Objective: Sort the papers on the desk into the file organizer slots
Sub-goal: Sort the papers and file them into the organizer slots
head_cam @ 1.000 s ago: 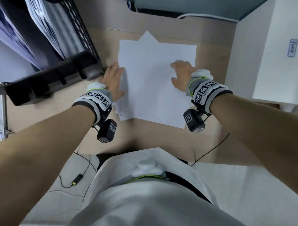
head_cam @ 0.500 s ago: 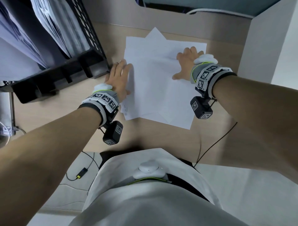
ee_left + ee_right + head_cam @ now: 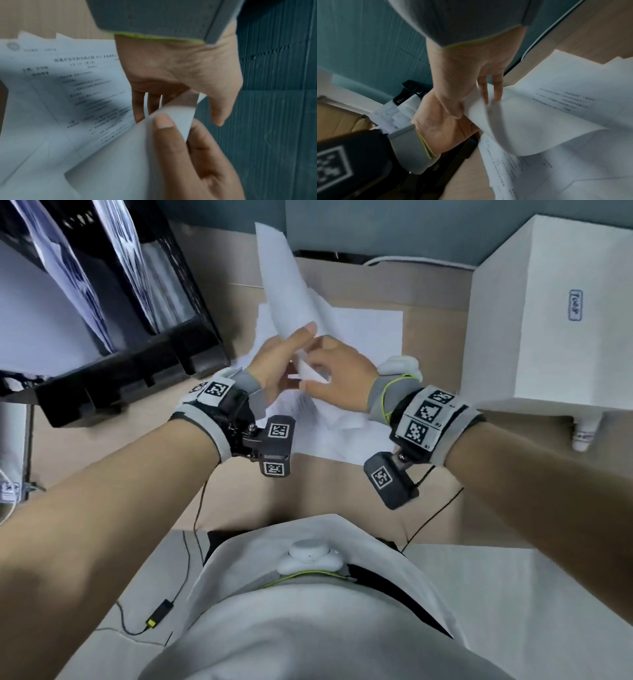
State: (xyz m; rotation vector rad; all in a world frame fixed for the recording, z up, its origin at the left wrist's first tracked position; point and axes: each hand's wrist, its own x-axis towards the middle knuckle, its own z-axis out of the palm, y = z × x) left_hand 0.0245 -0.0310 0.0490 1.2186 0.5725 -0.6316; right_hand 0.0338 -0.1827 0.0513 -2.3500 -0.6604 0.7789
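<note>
Both hands off the flat stack [image 3: 363,337] now: left hand [image 3: 277,361] and right hand [image 3: 339,374] pinch one sheet [image 3: 291,292], lifted over the table [image 3: 424,296]. Organizer [image 3: 144,361] is left; slotting looks next.

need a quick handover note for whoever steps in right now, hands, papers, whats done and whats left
Left hand: pinches the lifted sheet, thumb on top.
Right hand: grips the same sheet at its lower edge.
The sheet stands curled above the loose papers lying on the desk; the black file organizer sits to the left, its slots already holding paper.
Done: one sheet picked up.
Left: slot it, then sort the remaining papers.
</note>
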